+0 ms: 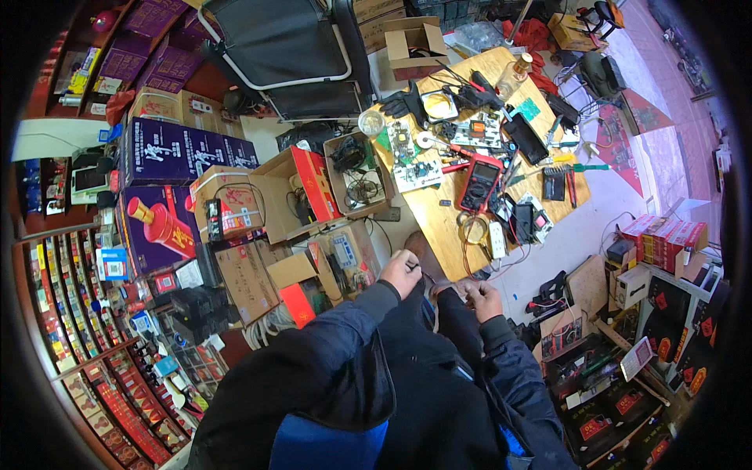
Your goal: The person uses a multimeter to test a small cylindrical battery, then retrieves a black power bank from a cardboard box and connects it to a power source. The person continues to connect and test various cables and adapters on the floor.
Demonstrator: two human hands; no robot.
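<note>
My left hand (402, 273) is curled closed in front of my lap, near the front left edge of the wooden table (442, 254). Whatever its fingers hold, if anything, is too small to make out. To its right, by the table's front edge, my right hand (483, 300) has its fingers bent together, and their contents cannot be made out. On the table above both hands lie a red multimeter (479, 183), a white power strip (497, 240), a roll of tape (475, 229) and a black device with cables (518, 220).
Circuit boards (417, 175), a black glove (406, 104), a black panel (526, 138) and a glass bottle (513, 77) crowd the table. Open cardboard boxes (286, 196) stand at the left, a black folding chair (282, 55) beyond. Stacked cartons (666, 239) are at the right.
</note>
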